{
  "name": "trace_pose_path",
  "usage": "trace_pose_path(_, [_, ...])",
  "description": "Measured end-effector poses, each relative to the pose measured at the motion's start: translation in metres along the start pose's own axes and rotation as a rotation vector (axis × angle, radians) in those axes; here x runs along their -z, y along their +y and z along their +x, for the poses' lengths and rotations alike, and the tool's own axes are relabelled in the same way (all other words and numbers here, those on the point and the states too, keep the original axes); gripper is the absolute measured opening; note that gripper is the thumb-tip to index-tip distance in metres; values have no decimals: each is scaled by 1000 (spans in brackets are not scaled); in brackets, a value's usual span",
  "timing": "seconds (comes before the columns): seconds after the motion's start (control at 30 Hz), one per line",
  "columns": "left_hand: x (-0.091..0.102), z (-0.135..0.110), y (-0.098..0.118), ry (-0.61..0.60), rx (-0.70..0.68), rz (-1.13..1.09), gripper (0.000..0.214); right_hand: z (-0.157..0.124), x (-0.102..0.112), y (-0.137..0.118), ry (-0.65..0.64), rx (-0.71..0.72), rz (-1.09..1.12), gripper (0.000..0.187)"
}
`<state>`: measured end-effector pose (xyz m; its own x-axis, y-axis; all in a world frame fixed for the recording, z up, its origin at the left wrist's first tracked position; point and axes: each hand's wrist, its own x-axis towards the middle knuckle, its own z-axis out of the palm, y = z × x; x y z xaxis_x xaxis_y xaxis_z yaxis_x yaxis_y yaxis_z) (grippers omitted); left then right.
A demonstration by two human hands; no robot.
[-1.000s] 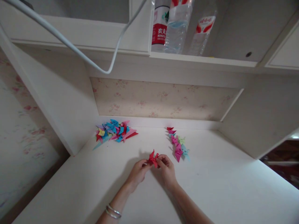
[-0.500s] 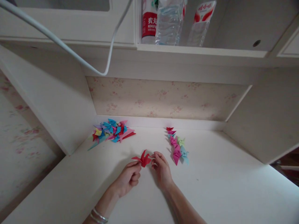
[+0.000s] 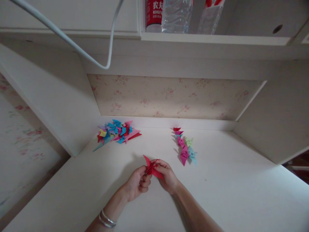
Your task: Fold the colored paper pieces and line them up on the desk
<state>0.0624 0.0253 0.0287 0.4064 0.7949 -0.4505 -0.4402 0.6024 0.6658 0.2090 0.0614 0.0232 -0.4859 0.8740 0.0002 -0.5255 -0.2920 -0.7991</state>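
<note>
The left hand (image 3: 138,184) pinches the red folded paper (image 3: 150,168) between thumb and bent forefinger, the other fingers curled in. The right hand (image 3: 167,176) also has hold of it, thumb on the near face and fingers partly hidden behind, so both grips are grasping the same piece. The paper lies between the two sets of fingertips, one point sticking up toward the far left and a flap spreading to the near right under the right thumb. It appears to be held just above the tabletop (image 3: 222,196), though a touch at its underside cannot be ruled out.

It should be very light, springy at the creases but soft across the flaps, dry rather than slippery, and easily crushed or torn. The layered middle looks the firmest place for a grip; the thin tips would likely bend under a hard pinch.

Farther out, a heap of mixed-colour folded paper (image 3: 118,131) lies at the far left, and a cluster of pink, green and blue folded pieces (image 3: 184,150) at the far right.
</note>
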Motion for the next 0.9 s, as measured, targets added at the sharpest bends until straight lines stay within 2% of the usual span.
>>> trace_pose_path(0.13, [1, 0, 1, 15, 8, 9, 39, 1, -2, 0, -6, 10, -49, 12])
trace_pose_path(0.23, [0, 0, 4, 34, -26, 9, 36, 3, -1, -1, 46, 37, -49, 14])
trace_pose_path(0.33, [-1, -1, 7, 96, -154, 35, 25, 6, 3, 0, 131, 49, -47, 14])
trace_pose_path(0.43, [-4, -3, 7, 149, -314, 152, 16, 7, 6, 3, 178, 55, -52, 14])
trace_pose_path(0.63, [-15, -4, 4, 239, -438, 440, 21, 5, 5, 8, 98, 103, -136, 13])
trace_pose_path(0.9, [-16, -3, 5, 285, -482, 454, 21, 4, 6, 7, 41, 74, -238, 23])
